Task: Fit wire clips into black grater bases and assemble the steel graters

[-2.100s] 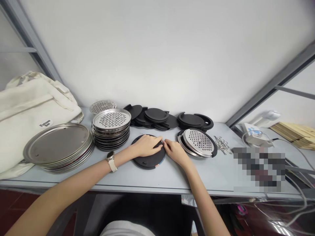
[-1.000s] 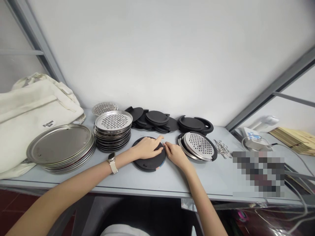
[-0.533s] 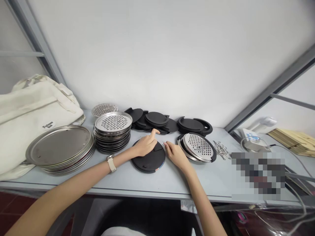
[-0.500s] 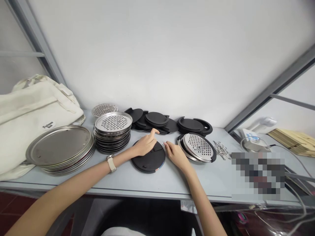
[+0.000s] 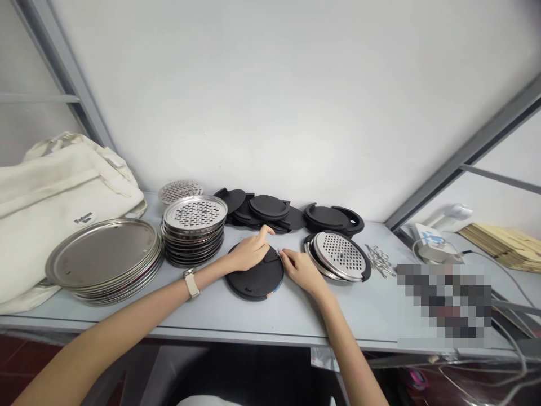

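A round black plastic disc (image 5: 253,282) lies flat on the table in front of me. My left hand (image 5: 252,251) rests across its far part, index finger bent and reaching past the far edge; the other fingers, partly hidden, grip the disc there. At the disc's right edge, my right hand (image 5: 302,270) has thumb and index finger pinched around a small metal wire clip (image 5: 278,253). To the right of that hand sits a stack of perforated steel grater plates (image 5: 340,255) with a black rim. Beyond it is a loose pile of wire clips (image 5: 380,261).
Steel plates (image 5: 105,248) and a tall grater stack (image 5: 194,225) stand on the left, beside a cream bag (image 5: 63,197). Black plastic parts (image 5: 269,206) line the wall. At right are a blurred patch (image 5: 448,304), a white box (image 5: 431,242) and cardboard (image 5: 502,245).
My right hand has shifted slightly left, bringing the wire clip to the disc's edge. My left hand stays on the disc; the whole view has tilted a little.
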`<state>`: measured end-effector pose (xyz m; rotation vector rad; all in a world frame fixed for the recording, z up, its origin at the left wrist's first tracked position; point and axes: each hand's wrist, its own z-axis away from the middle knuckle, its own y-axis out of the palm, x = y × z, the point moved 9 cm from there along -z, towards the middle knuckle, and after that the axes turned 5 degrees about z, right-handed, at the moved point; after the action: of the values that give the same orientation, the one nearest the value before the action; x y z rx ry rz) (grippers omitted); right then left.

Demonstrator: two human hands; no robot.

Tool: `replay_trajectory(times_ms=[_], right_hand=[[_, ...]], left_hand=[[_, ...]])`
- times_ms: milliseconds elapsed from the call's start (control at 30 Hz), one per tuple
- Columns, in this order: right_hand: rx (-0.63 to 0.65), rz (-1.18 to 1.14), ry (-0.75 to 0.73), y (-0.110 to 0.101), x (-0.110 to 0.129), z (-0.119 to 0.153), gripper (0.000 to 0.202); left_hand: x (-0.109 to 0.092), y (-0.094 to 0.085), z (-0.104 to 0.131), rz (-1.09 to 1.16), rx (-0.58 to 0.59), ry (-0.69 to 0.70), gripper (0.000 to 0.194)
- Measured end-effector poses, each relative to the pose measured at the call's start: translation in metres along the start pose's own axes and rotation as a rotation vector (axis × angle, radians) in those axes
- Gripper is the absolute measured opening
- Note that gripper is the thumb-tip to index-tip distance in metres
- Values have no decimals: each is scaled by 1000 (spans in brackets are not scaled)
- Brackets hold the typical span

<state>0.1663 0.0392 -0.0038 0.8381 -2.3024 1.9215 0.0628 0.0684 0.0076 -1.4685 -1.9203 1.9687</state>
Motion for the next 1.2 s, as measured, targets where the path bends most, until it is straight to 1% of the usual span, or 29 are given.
replay_trajectory(times_ms=[133, 300, 433, 667, 867, 1000, 1133, 1200], right_hand=[[-1, -3, -5, -1, 0, 0, 38], [1, 22, -3, 0, 0, 0, 37], [2, 59, -3, 2, 0, 0, 37], [-10, 100, 15, 4, -2, -1, 35], [-31, -20, 29, -2, -4, 0, 39], [9, -102, 10, -2, -3, 1, 39], [54, -128, 30, 2, -7, 1, 37], [56, -136, 38, 3, -8, 1, 37]], left_hand=[[-1, 0, 0, -18, -9, -13, 33], [-6, 3, -1, -34, 3, 31, 32], [-7, 5, 0, -69, 24, 31, 33], [-12, 5, 0, -109, 19, 62, 33], [-12, 4, 1, -116, 6, 72, 32], [-12, 4, 0, -116, 7, 82, 32], [-11, 5, 1, -131, 2, 89, 33], [-11, 6, 1, -144, -1, 89, 33]])
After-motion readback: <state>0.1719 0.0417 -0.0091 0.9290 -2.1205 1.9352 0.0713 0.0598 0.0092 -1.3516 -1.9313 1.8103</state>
